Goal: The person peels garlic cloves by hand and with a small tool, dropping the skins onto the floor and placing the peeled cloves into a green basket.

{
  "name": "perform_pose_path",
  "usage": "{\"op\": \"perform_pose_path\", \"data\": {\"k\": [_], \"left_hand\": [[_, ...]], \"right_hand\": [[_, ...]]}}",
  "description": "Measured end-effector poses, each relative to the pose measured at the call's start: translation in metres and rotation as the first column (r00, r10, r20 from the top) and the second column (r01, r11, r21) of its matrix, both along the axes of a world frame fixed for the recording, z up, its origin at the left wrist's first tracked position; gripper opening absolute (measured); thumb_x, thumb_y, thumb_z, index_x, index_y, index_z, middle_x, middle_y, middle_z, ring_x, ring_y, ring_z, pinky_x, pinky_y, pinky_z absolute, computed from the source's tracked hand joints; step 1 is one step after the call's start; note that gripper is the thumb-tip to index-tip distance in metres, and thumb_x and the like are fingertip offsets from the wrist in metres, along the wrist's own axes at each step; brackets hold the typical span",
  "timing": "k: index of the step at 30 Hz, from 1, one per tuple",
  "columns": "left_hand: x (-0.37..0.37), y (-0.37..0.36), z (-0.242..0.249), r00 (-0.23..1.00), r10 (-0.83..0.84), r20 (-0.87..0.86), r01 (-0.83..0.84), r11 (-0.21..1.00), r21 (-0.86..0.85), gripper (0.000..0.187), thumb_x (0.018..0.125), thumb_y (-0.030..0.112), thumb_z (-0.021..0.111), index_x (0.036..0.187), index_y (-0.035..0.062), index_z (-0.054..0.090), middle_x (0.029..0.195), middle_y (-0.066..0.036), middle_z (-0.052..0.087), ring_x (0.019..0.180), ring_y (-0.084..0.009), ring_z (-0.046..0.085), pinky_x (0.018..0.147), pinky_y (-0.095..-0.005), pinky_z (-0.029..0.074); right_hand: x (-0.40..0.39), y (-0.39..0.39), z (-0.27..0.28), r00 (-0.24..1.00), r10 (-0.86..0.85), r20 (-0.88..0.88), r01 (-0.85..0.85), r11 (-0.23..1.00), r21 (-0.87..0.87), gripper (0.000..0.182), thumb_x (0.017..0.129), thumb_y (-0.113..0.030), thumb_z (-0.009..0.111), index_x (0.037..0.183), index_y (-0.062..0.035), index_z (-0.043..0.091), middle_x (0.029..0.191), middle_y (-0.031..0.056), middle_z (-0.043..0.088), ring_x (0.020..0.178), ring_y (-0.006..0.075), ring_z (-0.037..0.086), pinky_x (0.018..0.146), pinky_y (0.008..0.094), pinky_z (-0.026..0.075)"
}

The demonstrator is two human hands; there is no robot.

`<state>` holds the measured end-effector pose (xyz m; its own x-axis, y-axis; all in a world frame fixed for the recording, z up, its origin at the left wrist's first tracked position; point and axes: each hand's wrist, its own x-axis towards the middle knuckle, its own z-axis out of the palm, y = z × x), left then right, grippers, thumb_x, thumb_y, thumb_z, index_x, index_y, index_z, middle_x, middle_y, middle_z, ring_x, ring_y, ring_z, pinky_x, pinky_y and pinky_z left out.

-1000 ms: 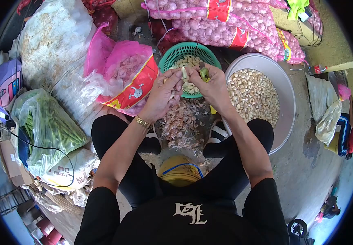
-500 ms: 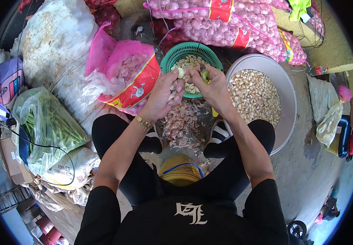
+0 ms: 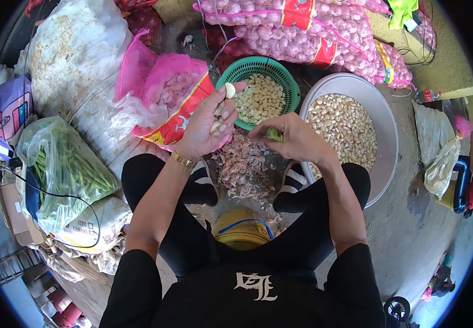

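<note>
My left hand (image 3: 210, 123), with a gold watch at its wrist, pinches a pale peeled garlic clove (image 3: 230, 91) between thumb and forefinger. More cloves (image 3: 215, 126) lie under its curled fingers. My right hand (image 3: 295, 138) is closed around a small knife with a yellow-green handle (image 3: 274, 134); its blade is hidden from view. Beyond both hands stands a green plastic basket (image 3: 292, 82) holding peeled cloves (image 3: 259, 98). Below the hands, papery garlic skins (image 3: 242, 167) are heaped on the ground between my feet.
At right, a large pale basin (image 3: 388, 147) holds many unpeeled cloves (image 3: 341, 128). An open pink mesh bag (image 3: 138, 71) stands left of the basket. Full garlic sacks (image 3: 345, 33) lie behind. A bag of green pods (image 3: 67, 169) is at left, and a yellow container (image 3: 239, 232) sits between my legs.
My hands have drawn apart. The right one moved down toward the skins with the knife, while the left shifted slightly left, still holding the clove. More of the basket shows.
</note>
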<state>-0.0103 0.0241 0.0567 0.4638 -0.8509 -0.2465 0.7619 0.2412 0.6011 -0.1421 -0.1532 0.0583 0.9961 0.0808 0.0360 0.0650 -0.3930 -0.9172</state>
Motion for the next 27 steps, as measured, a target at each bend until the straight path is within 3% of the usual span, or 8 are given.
{"op": "perform_pose_path", "data": {"k": [4,6,10,13,18,19,22,27], "left_hand": [[-0.004,-0.002,-0.001,0.998,-0.041,0.04,0.038,0.997,0.066,0.042,0.104,0.03,0.044,0.132,-0.0013,0.046,0.064,0.004,0.04,0.044,-0.0048,0.037,0.037,-0.0189,0.03],[-0.007,-0.003,-0.007,0.995,-0.076,0.063,0.065,0.985,0.158,0.036,0.104,0.029,0.047,0.124,0.0008,0.052,0.064,0.005,0.042,0.045,-0.0048,0.038,0.038,-0.0187,0.03],[-0.005,-0.006,-0.008,0.982,-0.134,0.133,0.102,0.969,0.224,0.028,0.103,0.029,0.049,0.112,0.0035,0.056,0.063,0.005,0.044,0.046,-0.0048,0.04,0.039,-0.0186,0.031],[-0.006,-0.005,-0.012,0.984,-0.132,0.122,0.1,0.965,0.243,0.03,0.103,0.031,0.05,0.111,0.003,0.057,0.064,0.004,0.044,0.047,-0.0052,0.041,0.039,-0.0182,0.031],[-0.002,-0.005,-0.012,0.995,-0.1,-0.012,0.101,0.99,0.102,0.047,0.102,0.038,0.048,0.128,-0.0005,0.05,0.071,0.002,0.047,0.051,-0.006,0.043,0.04,-0.0176,0.033],[-0.001,-0.004,-0.016,0.995,-0.098,-0.012,0.099,0.99,0.101,0.047,0.102,0.038,0.048,0.128,-0.0005,0.05,0.071,0.002,0.047,0.051,-0.006,0.043,0.04,-0.0176,0.033],[0.004,-0.002,-0.026,0.995,-0.016,-0.096,0.031,0.987,0.161,0.05,0.1,0.047,0.048,0.121,0.0014,0.054,0.076,0.001,0.052,0.056,-0.0058,0.046,0.042,-0.0159,0.036],[0.005,-0.009,-0.046,0.939,0.218,-0.267,-0.149,0.955,0.256,0.05,0.101,0.048,0.045,0.121,0.0026,0.055,0.086,-0.004,0.059,0.069,-0.0099,0.056,0.046,-0.0159,0.041]], "right_hand": [[0.01,0.008,0.016,0.97,-0.243,0.019,0.243,0.97,0.007,0.026,0.079,-0.016,0.077,0.099,-0.0015,0.07,0.084,0.0117,0.07,0.079,0.021,0.067,0.072,0.0318,0.05],[0.019,0.012,0.011,0.886,-0.401,0.232,0.389,0.916,0.095,0.027,0.08,-0.018,0.078,0.101,-0.0021,0.07,0.088,0.0111,0.068,0.084,0.0182,0.065,0.076,0.0313,0.049],[0.025,0.016,0.0,0.866,-0.477,0.15,0.458,0.877,0.149,0.026,0.081,-0.017,0.078,0.101,-0.0022,0.07,0.092,0.0095,0.067,0.088,0.0158,0.062,0.076,0.0305,0.048],[0.031,0.009,-0.01,0.911,-0.365,0.191,0.355,0.931,0.087,0.025,0.082,-0.017,0.077,0.101,-0.0017,0.07,0.091,0.0085,0.068,0.083,0.0147,0.061,0.075,0.0302,0.048],[0.042,-0.003,-0.014,0.827,-0.562,0.02,0.548,0.814,0.192,0.029,0.082,-0.016,0.076,0.103,0.0018,0.068,0.088,0.0112,0.068,0.075,0.0183,0.063,0.069,0.0312,0.049],[0.044,-0.01,-0.02,0.782,-0.567,0.26,0.597,0.8,-0.052,0.028,0.081,-0.015,0.075,0.102,0.0033,0.068,0.089,0.0131,0.069,0.077,0.021,0.066,0.07,0.032,0.051],[0.046,-0.012,-0.023,0.761,-0.535,0.367,0.633,0.736,-0.239,0.028,0.08,-0.015,0.076,0.102,0.0013,0.068,0.092,0.0145,0.07,0.082,0.0233,0.069,0.073,0.0325,0.053],[0.038,0.016,-0.002,0.929,-0.287,0.233,0.298,0.955,-0.011,0.026,0.08,-0.016,0.076,0.102,-0.0054,0.069,0.097,0.0136,0.07,0.085,0.0252,0.069,0.076,0.033,0.054]]}}
